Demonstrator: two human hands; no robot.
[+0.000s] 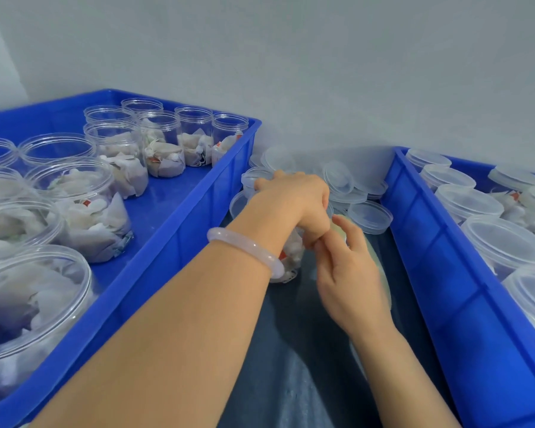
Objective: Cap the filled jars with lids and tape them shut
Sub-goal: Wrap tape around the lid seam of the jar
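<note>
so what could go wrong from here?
1. The left hand covers the top of the jar being worked on, so lid seating can't be checked; it may get taped crooked.
2. The loose lids are heaped right behind the hands; an elbow or wrist move could scatter them.

Left hand [294,197] atop jar [289,257]; right hand [349,273] beside.

No legible text, label or number anywhere.
</note>
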